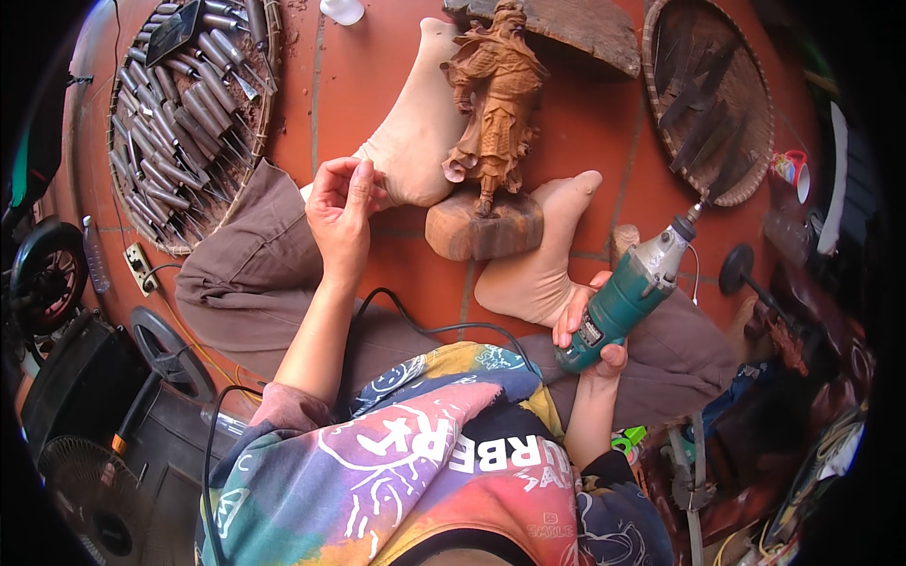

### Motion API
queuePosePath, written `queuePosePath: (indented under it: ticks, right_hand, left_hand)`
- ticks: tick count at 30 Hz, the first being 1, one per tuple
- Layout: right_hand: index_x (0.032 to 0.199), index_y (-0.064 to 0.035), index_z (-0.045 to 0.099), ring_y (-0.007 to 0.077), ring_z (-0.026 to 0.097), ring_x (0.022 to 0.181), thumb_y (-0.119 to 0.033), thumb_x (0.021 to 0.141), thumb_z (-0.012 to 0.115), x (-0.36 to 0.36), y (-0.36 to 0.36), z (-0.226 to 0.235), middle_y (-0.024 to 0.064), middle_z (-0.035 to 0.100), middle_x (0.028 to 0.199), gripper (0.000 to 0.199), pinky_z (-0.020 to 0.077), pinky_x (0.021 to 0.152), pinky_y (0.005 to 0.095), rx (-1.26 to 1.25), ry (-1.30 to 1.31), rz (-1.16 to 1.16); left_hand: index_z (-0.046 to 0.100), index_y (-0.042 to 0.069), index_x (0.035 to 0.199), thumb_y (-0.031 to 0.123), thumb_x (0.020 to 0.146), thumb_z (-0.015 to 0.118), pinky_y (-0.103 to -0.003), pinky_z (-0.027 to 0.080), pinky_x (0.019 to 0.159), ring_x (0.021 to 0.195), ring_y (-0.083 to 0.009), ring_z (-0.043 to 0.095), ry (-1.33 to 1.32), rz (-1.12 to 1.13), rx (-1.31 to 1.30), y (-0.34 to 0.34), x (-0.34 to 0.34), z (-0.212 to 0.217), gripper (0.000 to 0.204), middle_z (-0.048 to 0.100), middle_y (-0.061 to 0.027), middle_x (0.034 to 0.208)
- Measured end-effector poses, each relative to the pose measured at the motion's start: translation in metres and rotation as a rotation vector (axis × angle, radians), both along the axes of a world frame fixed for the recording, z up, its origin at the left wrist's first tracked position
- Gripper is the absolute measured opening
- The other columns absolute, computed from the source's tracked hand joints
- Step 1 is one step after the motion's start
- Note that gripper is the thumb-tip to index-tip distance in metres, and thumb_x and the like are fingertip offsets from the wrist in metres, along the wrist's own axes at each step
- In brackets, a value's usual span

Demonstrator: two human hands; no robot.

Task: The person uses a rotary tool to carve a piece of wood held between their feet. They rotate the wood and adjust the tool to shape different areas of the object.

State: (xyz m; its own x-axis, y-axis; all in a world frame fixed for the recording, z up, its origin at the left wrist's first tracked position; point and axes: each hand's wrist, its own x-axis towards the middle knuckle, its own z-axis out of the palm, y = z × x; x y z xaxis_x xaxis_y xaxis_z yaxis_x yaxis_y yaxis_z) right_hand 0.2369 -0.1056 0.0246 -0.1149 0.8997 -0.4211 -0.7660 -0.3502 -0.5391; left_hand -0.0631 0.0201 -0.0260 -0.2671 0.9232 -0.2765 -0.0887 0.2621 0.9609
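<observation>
A carved wooden figure [500,104] stands on its thick wood base between my socked feet, which touch it on both sides. My right hand [590,330] is wrapped round the body of a teal and grey die grinder [625,292], whose metal tip points up and right, away from the carving. Left of the carving, beside my foot, my left hand [345,200] is raised with thumb and fingers pinched together. Whatever those fingers may hold is hidden or too small to name. A black cord [453,326] runs across my lap to the grinder.
A round basket [269,123] full of wood-handled carving chisels [193,104] lies at far left. Another round basket [651,57] with dark blades is at far right. A wooden block [576,33] sits behind the carving. A power socket [142,267] and a fan [94,500] are at left.
</observation>
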Motion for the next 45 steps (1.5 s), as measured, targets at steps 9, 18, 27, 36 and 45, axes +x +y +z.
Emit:
queuePosePath:
  ticks: [9, 18, 27, 36, 45]
  right_hand:
    - [0.135, -0.0015, 0.032, 0.0261, 0.066, 0.073, -0.028, 0.068, 0.088, -0.001, 0.003, 0.006, 0.0151, 0.058, 0.089, 0.091, 0.0568, 0.067, 0.0359, -0.021, -0.006, 0.004]
    - [0.138, -0.0014, 0.027, 0.0233, 0.064, 0.072, -0.030, 0.071, 0.089, -0.002, 0.007, 0.030, 0.0123, 0.055, 0.089, 0.096, 0.0559, 0.065, 0.0341, 0.091, -0.080, 0.050]
    - [0.141, 0.0054, 0.027, 0.0250, 0.065, 0.071, -0.024, 0.072, 0.081, -0.003, 0.004, 0.064, 0.0152, 0.055, 0.090, 0.093, 0.0571, 0.064, 0.0362, -0.008, -0.285, 0.116]
    - [0.125, 0.0107, 0.043, 0.0281, 0.068, 0.073, -0.020, 0.065, 0.076, -0.015, 0.015, 0.129, 0.0210, 0.062, 0.091, 0.076, 0.0575, 0.063, 0.0340, -0.252, -0.530, 0.249]
    - [0.140, 0.0044, 0.032, 0.0295, 0.068, 0.078, -0.045, 0.085, 0.071, -0.037, 0.016, 0.160, 0.0256, 0.061, 0.096, 0.084, 0.0591, 0.068, 0.0360, -0.124, -0.681, 0.093]
  left_hand:
    - [0.061, 0.002, 0.109, 0.012, 0.093, 0.071, -0.022, 0.051, 0.067, 0.076, -0.0084, 0.064, 0.147, -0.168, 0.111, -0.005, 0.003, 0.009, 0.020, 0.068, -0.0041, 0.093]
    - [0.066, 0.028, 0.132, 0.009, 0.071, 0.074, -0.041, 0.047, 0.093, 0.106, -0.0278, 0.059, 0.919, -0.824, 0.695, -0.020, 0.033, 0.023, 0.064, 0.059, -0.0107, 0.121]
    - [0.065, 0.018, 0.131, 0.008, 0.079, 0.065, -0.039, 0.045, 0.086, 0.096, -0.0260, 0.053, 1.056, -0.931, 0.621, -0.012, 0.058, 0.060, 0.052, 0.058, -0.0086, 0.109]
    - [0.041, 0.027, 0.150, 0.024, 0.087, 0.056, -0.044, 0.032, 0.113, 0.138, -0.0214, 0.046, 0.914, -0.916, 1.254, -0.002, 0.105, 0.123, 0.065, 0.048, -0.0033, 0.150]
    - [0.067, 0.005, 0.095, 0.018, 0.069, 0.067, -0.038, 0.052, 0.077, 0.091, -0.0237, 0.061, 0.347, -0.743, 1.318, 0.037, 0.118, 0.107, 0.029, 0.062, -0.0077, 0.093]
